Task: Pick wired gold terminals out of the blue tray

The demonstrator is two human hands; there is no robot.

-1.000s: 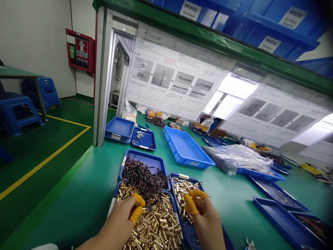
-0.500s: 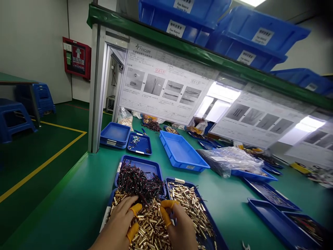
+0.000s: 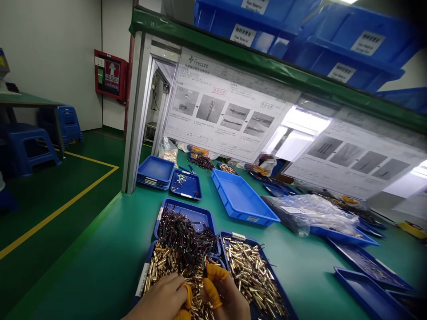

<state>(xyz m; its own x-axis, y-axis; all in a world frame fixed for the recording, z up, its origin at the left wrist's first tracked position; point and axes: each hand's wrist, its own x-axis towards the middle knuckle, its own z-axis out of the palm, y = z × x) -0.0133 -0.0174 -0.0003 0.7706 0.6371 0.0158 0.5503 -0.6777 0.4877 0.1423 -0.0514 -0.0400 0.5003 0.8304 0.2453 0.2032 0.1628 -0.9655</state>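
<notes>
Yellow cots cover the thumb and forefinger of both hands. My left hand (image 3: 163, 297) is low over the near tray, thumb and forefinger drawn together on loose brass tubes (image 3: 163, 262); what is between them is hidden. To its right, my right hand (image 3: 231, 298) pinches a thin dark wire (image 3: 204, 267), its far end near the wire pile. Short black-and-red wires (image 3: 180, 231) are heaped in the blue tray (image 3: 196, 213) beyond, spilling over the near tray's edge. Beside my right hand, another blue tray (image 3: 263, 252) holds longer brass tubes (image 3: 248, 266).
A light-blue tray (image 3: 238, 195) lies farther back, beside a plastic bag (image 3: 310, 211). Stacked blue trays (image 3: 155, 169) and a small-parts tray (image 3: 186, 191) stand at the back left. Instruction sheets (image 3: 223, 106) hang below the shelf edge. A co-worker's gloved hand (image 3: 262, 170) shows behind.
The view has shifted, moving the scene rightward. My left hand has moved nearer and its thumb and forefinger have closed together. My right hand now pinches a dark wire above the tubes.
</notes>
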